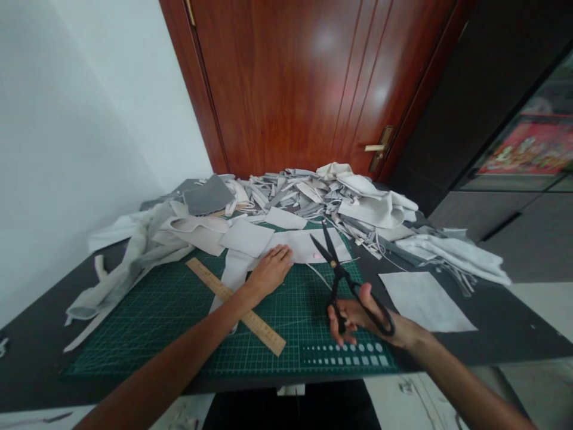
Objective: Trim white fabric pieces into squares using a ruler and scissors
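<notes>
My left hand [270, 270] lies flat, fingers together, on a pale strip of fabric [299, 243] that rests on the green cutting mat [179, 310]. My right hand [358, 316] grips the handles of black scissors [336, 269], whose blades are spread and point toward the strip's right part. A wooden ruler [264, 331] lies diagonally on the mat, passing under my left forearm.
A big heap of grey and white fabric scraps [313, 194] covers the back of the dark table [501, 334]. A cut white square [425, 298] lies right of the mat. Long grey cloth [120, 269] trails off the left. A red-brown door [308, 83] stands behind.
</notes>
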`<state>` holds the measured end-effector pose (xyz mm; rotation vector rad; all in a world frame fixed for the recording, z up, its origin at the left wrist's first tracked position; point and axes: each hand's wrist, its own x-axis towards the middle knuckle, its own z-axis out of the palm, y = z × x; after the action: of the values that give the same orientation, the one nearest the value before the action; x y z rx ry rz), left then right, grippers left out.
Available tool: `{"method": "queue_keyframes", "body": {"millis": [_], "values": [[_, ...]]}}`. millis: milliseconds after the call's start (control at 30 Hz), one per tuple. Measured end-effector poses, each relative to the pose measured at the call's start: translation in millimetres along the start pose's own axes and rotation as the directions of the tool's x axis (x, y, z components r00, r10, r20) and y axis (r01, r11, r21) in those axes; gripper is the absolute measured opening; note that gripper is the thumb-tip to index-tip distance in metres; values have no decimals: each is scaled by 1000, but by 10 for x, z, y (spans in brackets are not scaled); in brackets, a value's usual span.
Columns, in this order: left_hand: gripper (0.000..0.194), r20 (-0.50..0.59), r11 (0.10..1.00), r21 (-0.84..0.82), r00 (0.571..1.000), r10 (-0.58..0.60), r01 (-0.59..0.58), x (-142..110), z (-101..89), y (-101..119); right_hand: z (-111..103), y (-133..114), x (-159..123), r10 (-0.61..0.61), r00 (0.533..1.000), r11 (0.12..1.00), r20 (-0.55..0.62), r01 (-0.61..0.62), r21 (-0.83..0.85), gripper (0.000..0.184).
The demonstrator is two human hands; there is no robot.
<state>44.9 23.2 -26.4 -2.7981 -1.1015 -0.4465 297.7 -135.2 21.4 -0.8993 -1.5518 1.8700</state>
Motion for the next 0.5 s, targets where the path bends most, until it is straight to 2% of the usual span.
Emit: {"method": "queue_keyframes", "body": {"millis": [100,233,367,500], "values": [[36,-16,1000,10,1000,-1,1,-1,26,19,203,-21,-148,121,991,992,59,-123,39,92],[30,-38,1000,2,999,-6,6,7,13,11,320,-74,-239,290,952,947,96,-300,112,98],[27,-46,1000,-25,999,-1,0,-16,-47,0,353,-14,-146,387,915,905,112,-400,147,97],[25,-45,999,-46,999,1,-4,-55,-105,24,379,25,75,458,889,872,22,-453,186,100]]}}
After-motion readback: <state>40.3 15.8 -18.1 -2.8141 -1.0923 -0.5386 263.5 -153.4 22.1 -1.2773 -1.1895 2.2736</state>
